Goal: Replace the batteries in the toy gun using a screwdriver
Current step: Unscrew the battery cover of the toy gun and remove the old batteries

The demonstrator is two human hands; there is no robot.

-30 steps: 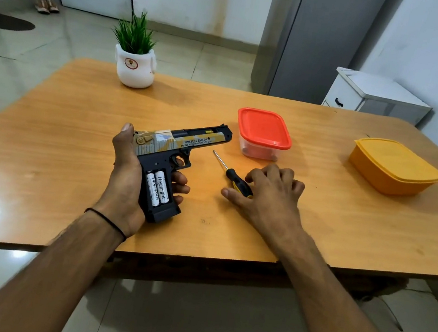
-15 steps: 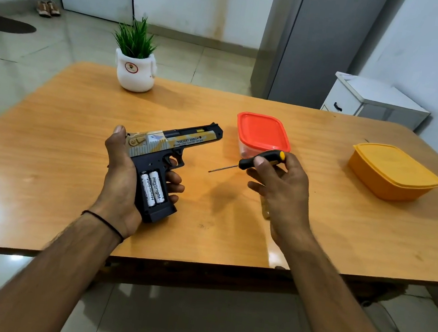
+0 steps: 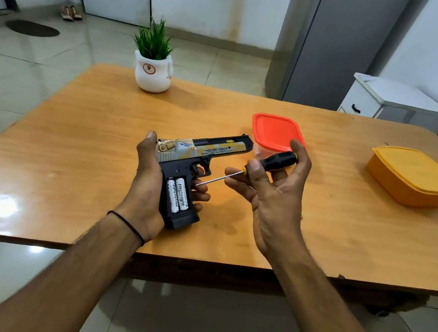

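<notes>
My left hand (image 3: pixel 148 183) grips the black and gold toy gun (image 3: pixel 202 151) by its handle, barrel pointing right, above the wooden table (image 3: pixel 71 141). The handle's battery bay is uncovered and two white batteries (image 3: pixel 177 195) lie side by side in it. My right hand (image 3: pixel 275 187) pinches the black, yellow-tipped handle of a small screwdriver (image 3: pixel 266 163). Its thin metal shaft slants down to the left, and the tip sits just right of the gun's handle, near my left fingertips.
A red-lidded clear box (image 3: pixel 274 133) stands just behind my right hand. A yellow lidded box (image 3: pixel 416 177) sits at the table's right. A white pot with a green plant (image 3: pixel 153 68) stands at the back left. A grey cabinet and a white drawer unit lie beyond the table.
My right hand picked the screwdriver up off the table, raised it and swung its tip left toward the gun's handle. The left hand lifted the gun slightly.
</notes>
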